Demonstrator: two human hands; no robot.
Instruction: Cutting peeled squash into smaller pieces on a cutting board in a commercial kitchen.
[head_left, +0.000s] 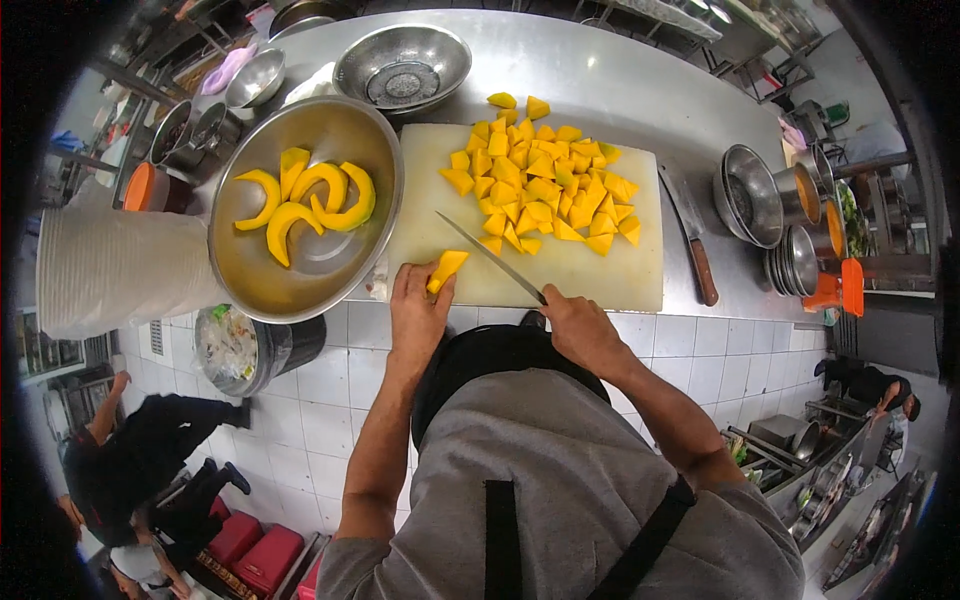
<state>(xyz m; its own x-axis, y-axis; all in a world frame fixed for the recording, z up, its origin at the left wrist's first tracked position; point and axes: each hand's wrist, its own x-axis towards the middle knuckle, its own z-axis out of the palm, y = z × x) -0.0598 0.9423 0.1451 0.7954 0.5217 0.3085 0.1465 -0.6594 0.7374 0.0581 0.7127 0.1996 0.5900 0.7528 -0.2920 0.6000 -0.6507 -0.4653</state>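
My left hand pinches a piece of pumpkin at the front left of a white cutting board. In my right hand is the handle of a knife, its blade slanting up and left over the board, apart from the held piece. A heap of cut pumpkin chunks covers the board's far and middle part, a few lying past its back edge. To the left, a large steel bowl holds several curved pumpkin slices. A cleaver with a wooden handle rests right of the board.
A steel colander stands behind the bowl. Stacked plastic containers are at the far left, above a lined waste bin. Steel bowls stand at the right end of the steel table. Other people are behind me.
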